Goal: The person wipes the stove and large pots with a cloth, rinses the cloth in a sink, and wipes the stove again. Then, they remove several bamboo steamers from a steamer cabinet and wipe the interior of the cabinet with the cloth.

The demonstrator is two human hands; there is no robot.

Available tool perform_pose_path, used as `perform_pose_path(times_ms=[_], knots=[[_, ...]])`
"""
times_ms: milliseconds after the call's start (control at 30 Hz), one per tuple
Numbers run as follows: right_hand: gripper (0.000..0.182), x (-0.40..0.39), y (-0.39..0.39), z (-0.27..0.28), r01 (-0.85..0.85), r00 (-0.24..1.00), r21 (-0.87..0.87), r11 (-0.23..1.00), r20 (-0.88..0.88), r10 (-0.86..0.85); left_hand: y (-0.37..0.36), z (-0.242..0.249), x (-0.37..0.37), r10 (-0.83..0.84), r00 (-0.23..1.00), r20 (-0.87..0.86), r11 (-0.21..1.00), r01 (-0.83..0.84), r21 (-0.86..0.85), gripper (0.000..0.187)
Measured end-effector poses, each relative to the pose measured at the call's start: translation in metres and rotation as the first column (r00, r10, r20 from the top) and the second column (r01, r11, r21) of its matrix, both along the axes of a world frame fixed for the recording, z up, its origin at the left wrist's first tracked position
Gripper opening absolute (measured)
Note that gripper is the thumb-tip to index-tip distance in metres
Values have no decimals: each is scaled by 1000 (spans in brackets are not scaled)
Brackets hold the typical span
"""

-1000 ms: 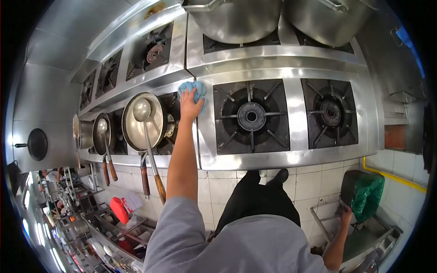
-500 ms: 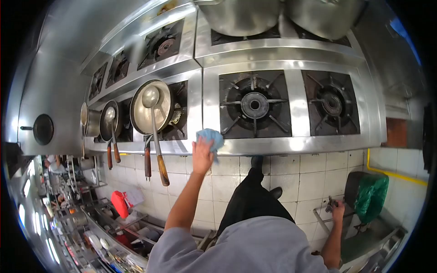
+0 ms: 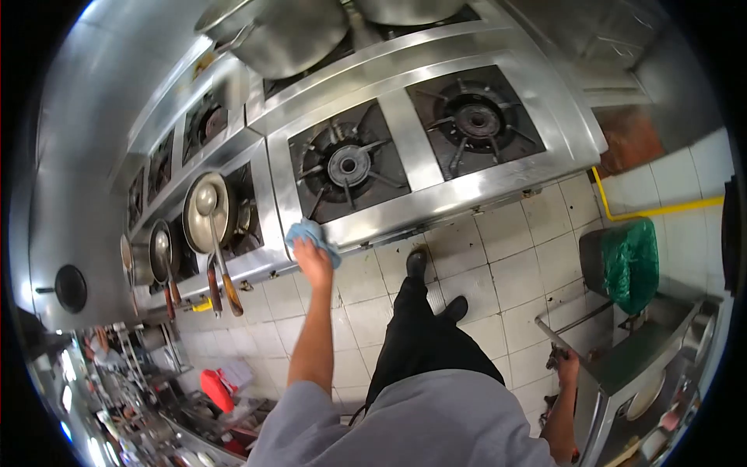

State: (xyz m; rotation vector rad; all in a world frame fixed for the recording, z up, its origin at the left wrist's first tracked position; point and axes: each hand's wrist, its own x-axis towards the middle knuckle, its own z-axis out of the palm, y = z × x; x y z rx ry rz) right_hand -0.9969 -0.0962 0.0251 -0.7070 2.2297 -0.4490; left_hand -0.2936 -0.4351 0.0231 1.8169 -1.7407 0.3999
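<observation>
My left hand (image 3: 313, 261) is closed on a light blue cloth (image 3: 310, 233) at the front edge of the steel stove (image 3: 424, 156). Just behind the cloth is a bare burner (image 3: 348, 165), with a second one (image 3: 476, 121) to its right. My right hand (image 3: 566, 366), low at the right, is closed round a small dark metallic object (image 3: 555, 356) whose shape I cannot make out. It hangs beside the steel stand's rail.
Pans with ladles (image 3: 210, 226) stand on the left burners, handles past the front edge. Large pots (image 3: 292, 35) sit at the back. A bin with a green bag (image 3: 632, 265), a steel stand (image 3: 615, 389) and a yellow pipe (image 3: 661, 210) are at the right.
The view has turned and shifted, so the stove now appears tilted and farther left. My left hand still holds the cloth at the front edge, and my right hand still grips the small object.
</observation>
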Motion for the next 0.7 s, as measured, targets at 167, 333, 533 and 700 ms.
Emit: perform_pose_path(times_ms=[167, 333, 533, 700], knots=[[16, 30, 37, -5, 218, 936, -66, 974, 296, -189, -29, 4, -162, -211, 975, -73, 946, 222, 236, 57], [16, 53, 35, 6, 178, 934, -53, 983, 324, -152, -90, 34, -343, -643, 752, -146, 745, 658, 109, 48], [15, 39, -10, 32, 107, 946, -53, 993, 312, -85, -100, 54, -373, -678, 688, -260, 659, 725, 198, 42], [13, -1, -34, 4, 6, 959, -111, 994, 283, 25, -31, 39, -184, -422, 893, -154, 887, 442, 132, 47]])
